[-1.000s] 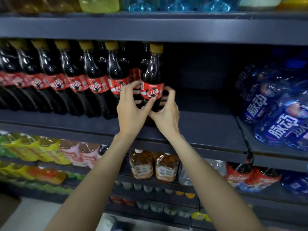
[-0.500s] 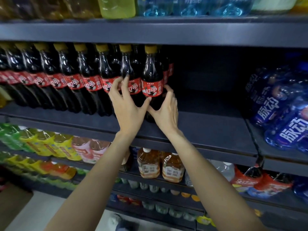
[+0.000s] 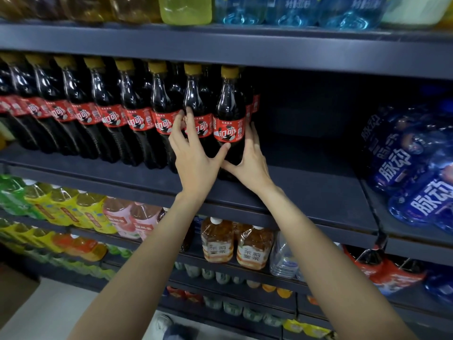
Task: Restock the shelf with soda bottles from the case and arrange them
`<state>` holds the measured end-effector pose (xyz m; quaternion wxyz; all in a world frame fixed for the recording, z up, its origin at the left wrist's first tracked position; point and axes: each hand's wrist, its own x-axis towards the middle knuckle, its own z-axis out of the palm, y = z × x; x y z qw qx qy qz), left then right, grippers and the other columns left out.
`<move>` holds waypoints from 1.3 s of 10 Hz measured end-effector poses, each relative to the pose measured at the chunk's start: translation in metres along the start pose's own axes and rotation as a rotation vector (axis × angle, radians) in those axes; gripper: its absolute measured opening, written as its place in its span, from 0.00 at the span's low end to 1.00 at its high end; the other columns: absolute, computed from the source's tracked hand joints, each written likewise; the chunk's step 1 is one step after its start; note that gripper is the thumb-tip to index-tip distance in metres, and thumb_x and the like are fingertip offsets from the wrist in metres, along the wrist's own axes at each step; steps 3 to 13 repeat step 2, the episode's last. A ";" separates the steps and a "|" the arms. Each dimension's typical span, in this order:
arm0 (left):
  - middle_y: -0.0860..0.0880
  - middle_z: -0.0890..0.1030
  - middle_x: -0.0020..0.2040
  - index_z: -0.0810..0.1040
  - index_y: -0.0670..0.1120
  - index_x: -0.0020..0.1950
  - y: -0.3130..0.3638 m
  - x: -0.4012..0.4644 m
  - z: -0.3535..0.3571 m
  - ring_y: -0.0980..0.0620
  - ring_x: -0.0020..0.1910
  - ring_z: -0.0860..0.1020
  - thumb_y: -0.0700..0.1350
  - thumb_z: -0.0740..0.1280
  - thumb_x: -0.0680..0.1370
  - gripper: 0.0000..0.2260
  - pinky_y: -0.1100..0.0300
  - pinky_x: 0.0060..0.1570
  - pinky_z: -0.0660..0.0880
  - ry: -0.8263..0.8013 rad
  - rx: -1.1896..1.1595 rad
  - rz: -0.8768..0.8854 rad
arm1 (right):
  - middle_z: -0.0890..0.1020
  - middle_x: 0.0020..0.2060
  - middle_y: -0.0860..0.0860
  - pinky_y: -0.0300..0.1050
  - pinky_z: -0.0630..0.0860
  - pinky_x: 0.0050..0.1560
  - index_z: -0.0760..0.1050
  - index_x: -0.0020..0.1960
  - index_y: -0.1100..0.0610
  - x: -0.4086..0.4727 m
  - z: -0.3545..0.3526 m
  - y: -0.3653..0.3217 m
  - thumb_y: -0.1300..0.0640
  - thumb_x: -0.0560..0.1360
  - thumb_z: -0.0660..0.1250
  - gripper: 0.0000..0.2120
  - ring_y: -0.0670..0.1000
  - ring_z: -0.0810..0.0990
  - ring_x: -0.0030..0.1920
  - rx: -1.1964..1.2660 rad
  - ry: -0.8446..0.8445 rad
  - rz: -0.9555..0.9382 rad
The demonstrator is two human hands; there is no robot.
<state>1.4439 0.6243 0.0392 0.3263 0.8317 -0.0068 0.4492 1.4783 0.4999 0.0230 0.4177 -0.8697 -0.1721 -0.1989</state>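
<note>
We see a long row of dark soda bottles (image 3: 117, 114) standing upright on the dark shelf (image 3: 306, 190). Each has a yellow cap and a red label. The end bottle (image 3: 229, 119) is the last one on the right of the row, and it is our landmark.

Our left hand (image 3: 196, 158) rests on the neighbour bottle (image 3: 197, 111), just left of the end bottle. Its fingers (image 3: 190, 121) are straight and spread, lying flat on the red label there. Its thumb points right and touches the low front of the end bottle. This hand does not wrap around anything.

Our right hand (image 3: 250, 160) is on the right side of the end bottle. Its fingers reach up along that side, straight and flat against it. Its thumb points left, under the left thumb, touching the end bottle low down. So the end bottle sits between our two hands, and both hands press on it with flat fingers.

The end bottle stands back from the shelf's front edge, with bare shelf in front of it. Right of the end bottle, the shelf is dark and bare all the way to the blue bottles (image 3: 416, 168), which lie well apart from it. Behind the end bottle we see more red labels.
</note>
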 end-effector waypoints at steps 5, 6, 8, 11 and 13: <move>0.41 0.57 0.76 0.55 0.41 0.77 -0.001 -0.004 -0.007 0.44 0.74 0.58 0.52 0.72 0.74 0.39 0.78 0.65 0.51 -0.062 -0.088 -0.002 | 0.48 0.77 0.56 0.57 0.58 0.72 0.41 0.77 0.51 -0.011 -0.014 -0.003 0.48 0.67 0.76 0.53 0.56 0.50 0.76 0.089 -0.063 0.020; 0.41 0.57 0.76 0.55 0.41 0.77 -0.001 -0.004 -0.007 0.44 0.74 0.58 0.52 0.72 0.74 0.39 0.78 0.65 0.51 -0.062 -0.088 -0.002 | 0.48 0.77 0.56 0.57 0.58 0.72 0.41 0.77 0.51 -0.011 -0.014 -0.003 0.48 0.67 0.76 0.53 0.56 0.50 0.76 0.089 -0.063 0.020; 0.41 0.57 0.76 0.55 0.41 0.77 -0.001 -0.004 -0.007 0.44 0.74 0.58 0.52 0.72 0.74 0.39 0.78 0.65 0.51 -0.062 -0.088 -0.002 | 0.48 0.77 0.56 0.57 0.58 0.72 0.41 0.77 0.51 -0.011 -0.014 -0.003 0.48 0.67 0.76 0.53 0.56 0.50 0.76 0.089 -0.063 0.020; 0.41 0.57 0.76 0.55 0.41 0.77 -0.001 -0.004 -0.007 0.44 0.74 0.58 0.52 0.72 0.74 0.39 0.78 0.65 0.51 -0.062 -0.088 -0.002 | 0.48 0.77 0.56 0.57 0.58 0.72 0.41 0.77 0.51 -0.011 -0.014 -0.003 0.48 0.67 0.76 0.53 0.56 0.50 0.76 0.089 -0.063 0.020; 0.41 0.57 0.76 0.55 0.41 0.77 -0.001 -0.004 -0.007 0.44 0.74 0.58 0.52 0.72 0.74 0.39 0.78 0.65 0.51 -0.062 -0.088 -0.002 | 0.48 0.77 0.56 0.57 0.58 0.72 0.41 0.77 0.51 -0.011 -0.014 -0.003 0.48 0.67 0.76 0.53 0.56 0.50 0.76 0.089 -0.063 0.020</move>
